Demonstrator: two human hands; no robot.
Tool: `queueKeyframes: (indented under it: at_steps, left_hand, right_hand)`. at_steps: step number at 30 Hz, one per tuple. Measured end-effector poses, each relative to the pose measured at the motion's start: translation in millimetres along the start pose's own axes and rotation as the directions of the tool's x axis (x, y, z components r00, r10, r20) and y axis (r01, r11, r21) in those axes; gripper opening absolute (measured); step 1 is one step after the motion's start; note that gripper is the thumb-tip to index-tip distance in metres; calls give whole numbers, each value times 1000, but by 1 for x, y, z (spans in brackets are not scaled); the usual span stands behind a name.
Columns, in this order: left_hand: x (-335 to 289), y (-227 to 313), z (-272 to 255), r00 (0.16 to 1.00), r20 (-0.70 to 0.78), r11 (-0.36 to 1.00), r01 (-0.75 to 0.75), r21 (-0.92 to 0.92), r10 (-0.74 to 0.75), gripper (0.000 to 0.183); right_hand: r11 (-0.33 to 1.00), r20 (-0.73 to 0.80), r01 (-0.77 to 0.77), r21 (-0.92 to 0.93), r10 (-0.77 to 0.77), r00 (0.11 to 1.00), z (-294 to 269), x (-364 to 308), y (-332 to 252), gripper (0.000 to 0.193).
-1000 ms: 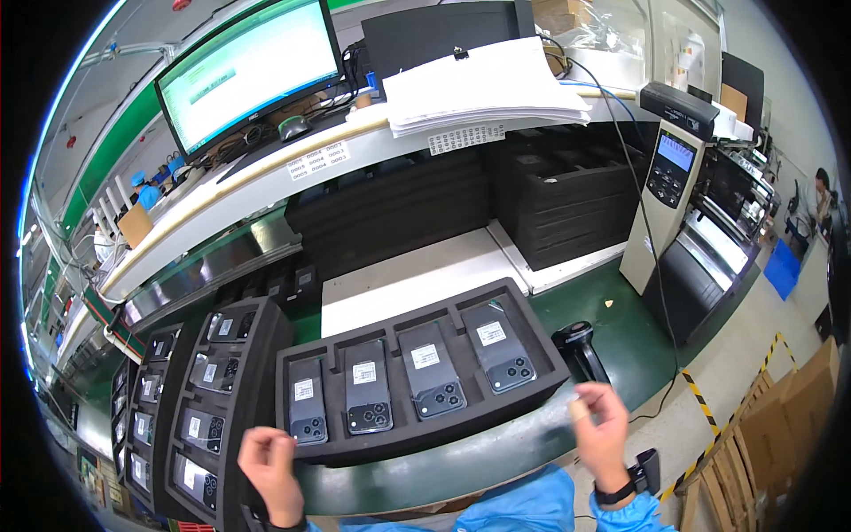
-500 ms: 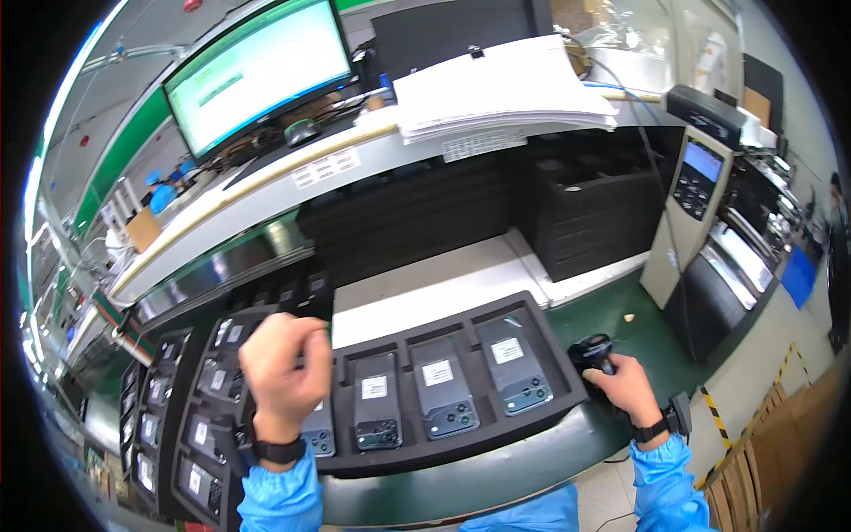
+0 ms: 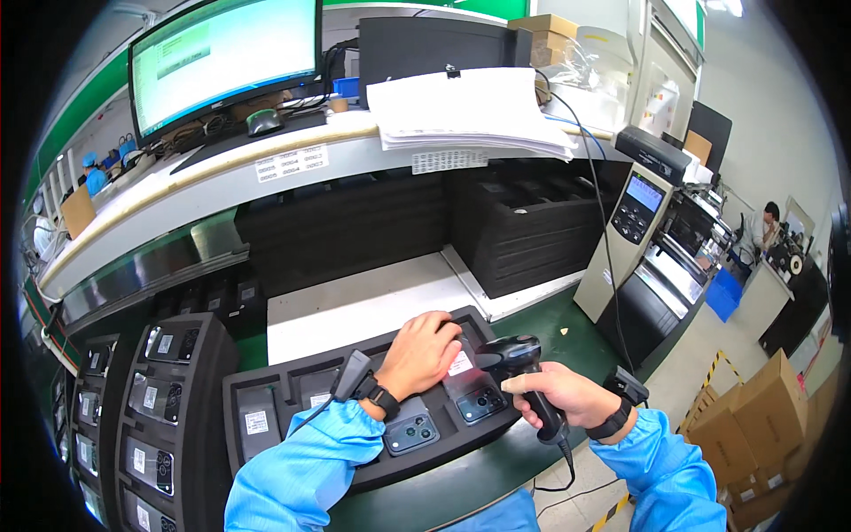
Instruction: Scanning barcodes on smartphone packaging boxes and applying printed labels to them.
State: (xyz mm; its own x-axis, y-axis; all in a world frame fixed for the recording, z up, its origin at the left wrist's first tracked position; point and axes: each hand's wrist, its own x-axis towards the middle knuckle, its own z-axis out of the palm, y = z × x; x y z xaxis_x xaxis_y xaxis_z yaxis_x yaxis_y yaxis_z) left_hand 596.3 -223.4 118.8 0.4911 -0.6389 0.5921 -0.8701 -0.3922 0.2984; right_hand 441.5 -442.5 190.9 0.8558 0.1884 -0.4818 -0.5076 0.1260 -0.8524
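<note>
My right hand (image 3: 563,395) is closed round the grip of a black handheld barcode scanner (image 3: 510,355), whose head hangs over the right end of a black foam tray (image 3: 233,390). In the tray lies a row of phones with white labels and their camera sides up. My left hand (image 3: 421,355) reaches over the tray, fingers loosely bent and apart, with the tips beside the upper end of the rightmost phone (image 3: 477,401). It partly covers the neighbouring phone (image 3: 412,427). Whether the fingertips touch the rightmost phone is hard to see. Another phone (image 3: 257,424) lies at the tray's left end.
More foam trays of phones (image 3: 160,390) stand at the left. Behind are stacked black trays (image 3: 523,239), a shelf with papers (image 3: 470,111) and a monitor (image 3: 226,66). A label printer (image 3: 629,239) stands right. Cartons (image 3: 753,426) and a seated person (image 3: 761,232) are farther right.
My left hand has come down rightward from above the tray's left end to the rightmost phones. The scanner has been raised from the table to the tray's right end. The view has shifted right.
</note>
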Motion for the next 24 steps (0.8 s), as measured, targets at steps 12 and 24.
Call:
queueKeyframes:
  at_steps: [12, 24]
  left_hand:
    - [-6, 0, 20, 994, 94, 973, 26, 229, -49, 39]
    - [4, 0, 22, 979, 118, 985, 157, 74, -165, 41]
  right_hand:
    - [884, -441, 222, -412, -406, 800, -32, -7, 25, 11]
    - [637, -490, 96, -765, -672, 555, -129, 86, 91, 31]
